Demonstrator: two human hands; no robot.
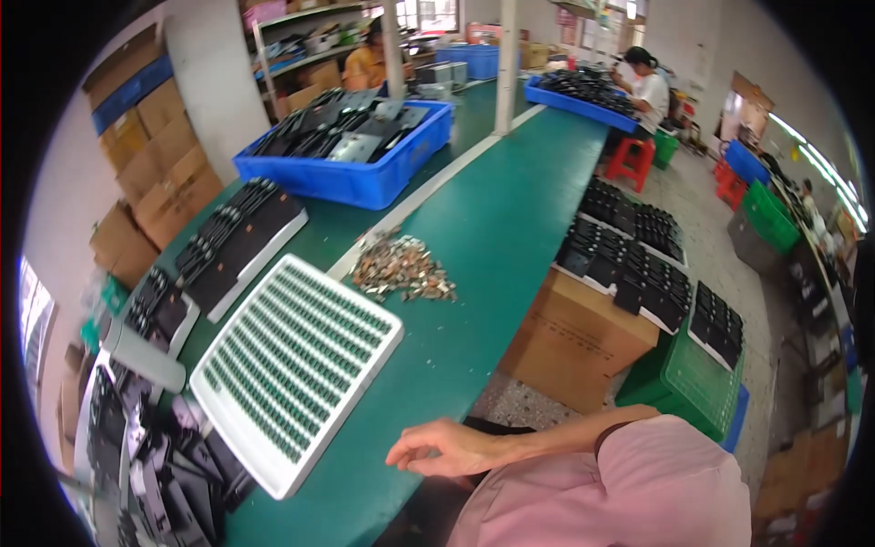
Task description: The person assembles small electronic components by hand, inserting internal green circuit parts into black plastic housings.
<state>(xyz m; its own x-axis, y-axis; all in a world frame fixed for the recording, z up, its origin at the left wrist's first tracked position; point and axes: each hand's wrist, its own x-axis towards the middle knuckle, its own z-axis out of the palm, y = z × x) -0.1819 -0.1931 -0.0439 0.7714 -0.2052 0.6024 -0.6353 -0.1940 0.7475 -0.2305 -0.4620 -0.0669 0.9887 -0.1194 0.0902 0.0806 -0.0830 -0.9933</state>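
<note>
My right hand (439, 448) reaches in from the lower right over the near edge of the green table. Its fingers are loosely bent and parted, with nothing seen in them. Left of it lies a white tray (365, 397), tilted in the view, filled with rows of small dark green parts. Beyond the tray's far corner is a loose heap of small silver and copper-coloured metal pieces (401, 266). The hand touches neither tray nor heap. My left hand is out of view.
A blue bin (401, 173) of flat black parts stands behind the tray. Black parts on white trays (239, 242) and a pale cylinder (146, 357) lie left. A cardboard box (570, 342) and green crate (697, 383) stand right. Two people sit at the far end.
</note>
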